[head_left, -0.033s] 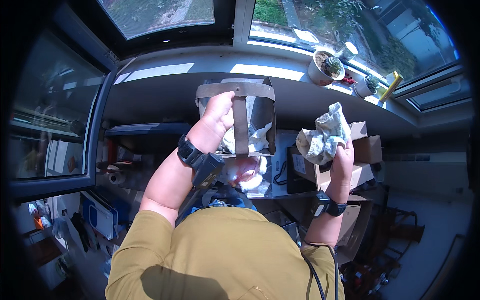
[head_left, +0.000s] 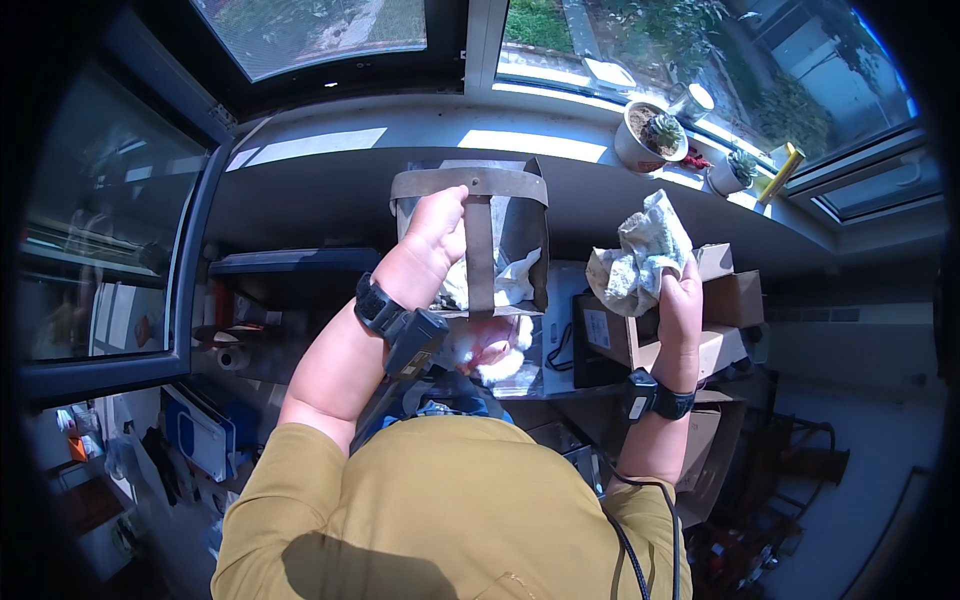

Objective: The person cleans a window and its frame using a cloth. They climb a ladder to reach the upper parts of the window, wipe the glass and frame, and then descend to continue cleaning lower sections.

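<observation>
My left hand (head_left: pixel 437 225) is closed on a box-shaped holder with grey-brown bands (head_left: pixel 480 235), its thumb lying near the rivet where two bands cross. Behind the bands, crumpled white cloth (head_left: pixel 517 280) shows inside the holder. My right hand (head_left: pixel 681 300) pinches a crumpled whitish, stained rag (head_left: pixel 643 250), raised to the right of the holder and apart from it. Below the holder lies a fluffy white and pink thing (head_left: pixel 495 345), whose kind I cannot make out.
A sunlit windowsill (head_left: pixel 420 135) runs along the far side, carrying a potted succulent (head_left: pixel 650 135), a smaller pot (head_left: pixel 732 172) and a glass jar (head_left: pixel 692 102). Cardboard boxes (head_left: pixel 735 295) stand beside my right hand. An opened window sash (head_left: pixel 205 240) juts in at the left.
My right hand has shifted slightly up and to the left with the rag, whose folds hang a little differently. The left hand and the holder have hardly moved.
</observation>
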`<action>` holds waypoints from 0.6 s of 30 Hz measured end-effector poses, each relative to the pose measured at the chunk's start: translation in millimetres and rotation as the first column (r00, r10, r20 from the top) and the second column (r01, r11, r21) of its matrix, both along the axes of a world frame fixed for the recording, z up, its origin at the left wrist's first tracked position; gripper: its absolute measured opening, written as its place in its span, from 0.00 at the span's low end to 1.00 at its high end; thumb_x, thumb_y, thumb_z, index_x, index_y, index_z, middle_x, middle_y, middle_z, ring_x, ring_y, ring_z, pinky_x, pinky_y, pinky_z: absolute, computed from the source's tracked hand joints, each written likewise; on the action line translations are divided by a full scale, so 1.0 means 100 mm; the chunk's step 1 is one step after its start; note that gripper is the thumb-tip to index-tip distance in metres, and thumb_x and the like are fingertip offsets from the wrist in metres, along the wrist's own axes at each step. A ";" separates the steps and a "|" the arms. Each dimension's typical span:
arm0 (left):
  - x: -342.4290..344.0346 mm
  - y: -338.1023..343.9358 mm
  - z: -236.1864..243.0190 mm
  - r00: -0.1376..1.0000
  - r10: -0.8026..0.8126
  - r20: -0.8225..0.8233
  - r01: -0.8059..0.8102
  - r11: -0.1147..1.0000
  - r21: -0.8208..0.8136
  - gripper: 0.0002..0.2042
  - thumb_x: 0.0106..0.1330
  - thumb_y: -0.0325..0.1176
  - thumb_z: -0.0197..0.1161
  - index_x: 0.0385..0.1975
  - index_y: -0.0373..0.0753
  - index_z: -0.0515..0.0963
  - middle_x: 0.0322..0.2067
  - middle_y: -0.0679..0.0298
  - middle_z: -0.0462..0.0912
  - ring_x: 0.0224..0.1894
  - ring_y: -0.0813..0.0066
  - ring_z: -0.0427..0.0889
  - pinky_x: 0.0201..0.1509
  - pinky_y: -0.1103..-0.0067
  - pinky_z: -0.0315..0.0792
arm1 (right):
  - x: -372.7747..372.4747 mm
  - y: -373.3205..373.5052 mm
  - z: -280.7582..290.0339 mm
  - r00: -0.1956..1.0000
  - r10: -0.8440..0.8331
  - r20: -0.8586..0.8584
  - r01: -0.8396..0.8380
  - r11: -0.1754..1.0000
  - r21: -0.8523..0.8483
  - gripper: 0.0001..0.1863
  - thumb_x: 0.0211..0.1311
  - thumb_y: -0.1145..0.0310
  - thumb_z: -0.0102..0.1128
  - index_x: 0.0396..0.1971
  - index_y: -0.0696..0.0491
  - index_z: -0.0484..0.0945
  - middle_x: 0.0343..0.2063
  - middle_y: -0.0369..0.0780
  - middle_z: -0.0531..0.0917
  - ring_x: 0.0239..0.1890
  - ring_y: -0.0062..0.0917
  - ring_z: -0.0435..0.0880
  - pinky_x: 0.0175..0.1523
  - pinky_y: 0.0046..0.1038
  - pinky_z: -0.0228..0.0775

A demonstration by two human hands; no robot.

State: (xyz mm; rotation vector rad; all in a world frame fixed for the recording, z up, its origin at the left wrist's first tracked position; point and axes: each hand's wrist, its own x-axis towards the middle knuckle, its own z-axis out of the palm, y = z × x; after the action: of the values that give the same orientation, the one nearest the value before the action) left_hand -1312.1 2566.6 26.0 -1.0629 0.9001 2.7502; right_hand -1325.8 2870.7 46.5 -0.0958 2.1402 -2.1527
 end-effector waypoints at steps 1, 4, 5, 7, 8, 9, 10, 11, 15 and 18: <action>-0.03 0.02 -0.01 0.999 0.022 0.023 -0.021 1.000 -0.020 0.12 0.71 0.28 0.44 0.48 0.28 0.68 0.45 0.52 0.75 0.47 0.63 0.77 0.55 0.71 0.73 | -0.24 -0.18 0.05 0.997 0.035 -0.069 -0.022 0.983 0.180 0.22 0.56 0.75 0.49 0.53 0.60 0.70 0.45 0.40 0.79 0.48 0.22 0.77 0.53 0.23 0.67; -0.04 0.05 -0.05 0.999 0.031 0.011 -0.031 0.999 -0.028 0.12 0.70 0.27 0.44 0.48 0.28 0.68 0.45 0.53 0.75 0.47 0.63 0.77 0.55 0.70 0.73 | -0.88 -0.62 0.17 0.934 0.239 -0.264 0.051 0.644 0.763 0.21 0.52 0.61 0.55 0.45 0.57 0.74 0.36 0.49 0.82 0.42 0.42 0.81 0.48 0.34 0.71; -0.01 0.05 -0.06 1.000 0.019 0.008 -0.019 1.000 -0.003 0.12 0.70 0.28 0.45 0.47 0.28 0.69 0.44 0.52 0.75 0.46 0.63 0.77 0.54 0.69 0.73 | -1.06 -0.77 0.19 0.946 0.253 -0.201 0.071 0.443 0.894 0.20 0.52 0.60 0.55 0.42 0.58 0.75 0.35 0.49 0.83 0.41 0.43 0.81 0.46 0.37 0.72; -0.01 0.03 -0.09 1.000 0.002 -0.013 -0.002 1.000 0.011 0.11 0.70 0.28 0.45 0.47 0.29 0.69 0.44 0.52 0.75 0.45 0.63 0.77 0.53 0.70 0.74 | -1.44 -1.07 0.15 0.963 0.251 -0.096 0.037 0.232 0.972 0.20 0.53 0.60 0.54 0.42 0.56 0.76 0.36 0.48 0.83 0.41 0.41 0.82 0.46 0.36 0.72; -0.03 0.01 -0.11 1.000 0.005 -0.022 -0.005 1.000 0.025 0.11 0.70 0.28 0.45 0.46 0.29 0.69 0.43 0.52 0.75 0.45 0.63 0.77 0.53 0.70 0.74 | -1.62 -1.19 0.11 0.967 0.253 -0.023 -0.012 0.136 0.991 0.20 0.54 0.60 0.53 0.43 0.55 0.77 0.38 0.48 0.83 0.43 0.40 0.82 0.47 0.35 0.72; -0.05 -0.02 -0.13 1.000 0.020 -0.006 -0.019 0.999 0.038 0.10 0.69 0.28 0.45 0.44 0.30 0.70 0.40 0.53 0.77 0.43 0.64 0.78 0.49 0.71 0.76 | -1.79 -1.29 0.06 0.970 0.223 0.092 -0.112 0.081 0.990 0.19 0.54 0.60 0.53 0.43 0.55 0.78 0.38 0.47 0.83 0.43 0.39 0.82 0.47 0.35 0.73; -0.07 -0.06 -0.15 1.000 0.006 -0.010 -0.006 1.000 0.026 0.10 0.69 0.28 0.45 0.44 0.30 0.70 0.39 0.54 0.77 0.42 0.64 0.79 0.47 0.71 0.76 | -1.96 -1.38 -0.02 0.961 0.185 0.207 -0.216 0.029 0.976 0.19 0.55 0.60 0.52 0.43 0.54 0.79 0.39 0.46 0.83 0.43 0.38 0.82 0.47 0.34 0.73; -0.09 -0.09 -0.17 1.000 -0.005 -0.003 0.005 1.000 0.019 0.10 0.69 0.28 0.46 0.43 0.30 0.71 0.38 0.54 0.77 0.41 0.65 0.79 0.46 0.72 0.77 | -2.10 -1.43 -0.12 0.940 0.151 0.305 -0.309 0.009 0.951 0.18 0.55 0.59 0.52 0.41 0.54 0.80 0.39 0.45 0.83 0.44 0.37 0.82 0.46 0.34 0.73; -0.15 -0.21 -0.20 0.999 -0.044 0.016 0.044 0.999 -0.002 0.09 0.69 0.29 0.46 0.41 0.32 0.72 0.34 0.56 0.78 0.38 0.66 0.79 0.43 0.73 0.77 | -2.55 -1.58 -0.54 0.975 0.034 0.219 -0.220 0.044 0.975 0.18 0.57 0.57 0.52 0.38 0.54 0.82 0.39 0.43 0.84 0.45 0.36 0.83 0.46 0.31 0.73; -0.20 -0.26 -0.17 0.997 -0.064 0.033 0.064 0.998 -0.022 0.09 0.69 0.30 0.47 0.41 0.33 0.72 0.34 0.57 0.78 0.38 0.66 0.79 0.43 0.73 0.77 | -2.77 -1.64 -0.68 0.972 0.075 0.221 -0.215 -0.082 0.973 0.17 0.60 0.59 0.51 0.44 0.47 0.82 0.47 0.38 0.81 0.52 0.30 0.80 0.48 0.32 0.74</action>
State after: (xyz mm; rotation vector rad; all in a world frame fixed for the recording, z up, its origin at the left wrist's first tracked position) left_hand -1331.9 2540.3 9.0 -1.0601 0.9464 2.6692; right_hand -1602.9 2706.8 -21.3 -0.0702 2.8013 0.1073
